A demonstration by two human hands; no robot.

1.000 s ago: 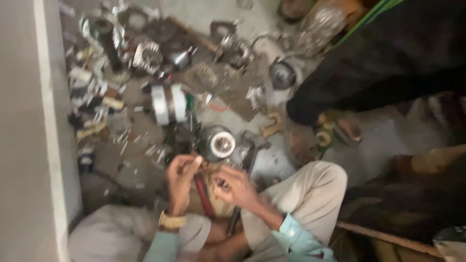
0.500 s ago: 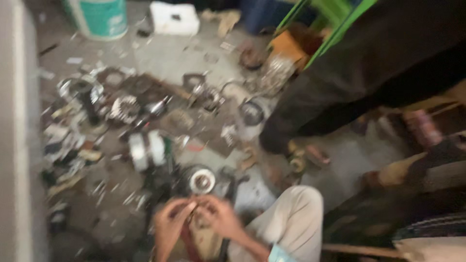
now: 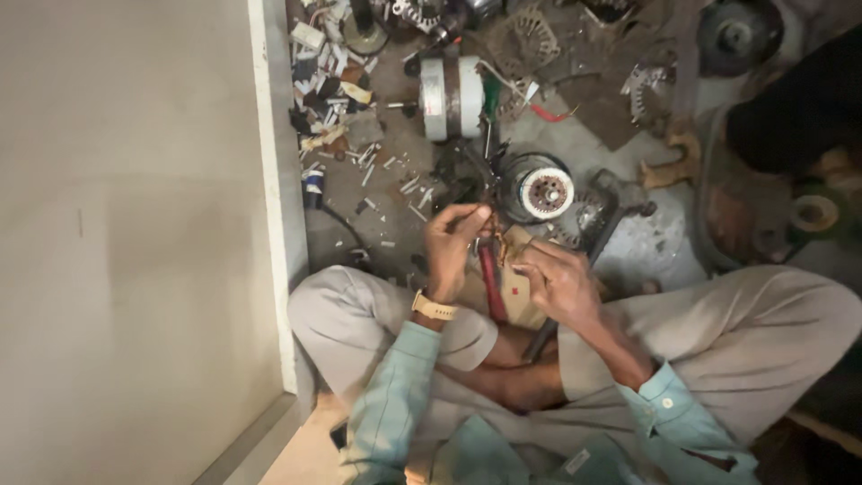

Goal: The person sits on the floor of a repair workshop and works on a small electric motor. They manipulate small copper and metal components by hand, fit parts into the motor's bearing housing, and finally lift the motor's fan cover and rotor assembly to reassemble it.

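Silver motor [image 3: 452,97] (cylindrical) beside round rotor [image 3: 545,190].

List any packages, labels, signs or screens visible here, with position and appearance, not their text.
Small red square sticker: on the tan piece between the left hand and right hand.
White tag: on the teal shirt at the bottom edge, rectangular.
No packages, signs or screens.

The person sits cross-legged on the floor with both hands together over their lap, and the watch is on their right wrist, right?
Not quite. In the head view the watch with its pale strap is on the left wrist, just below the left hand, not by the right hand. The rest holds: the person sits cross-legged on the floor, both hands together over the lap.
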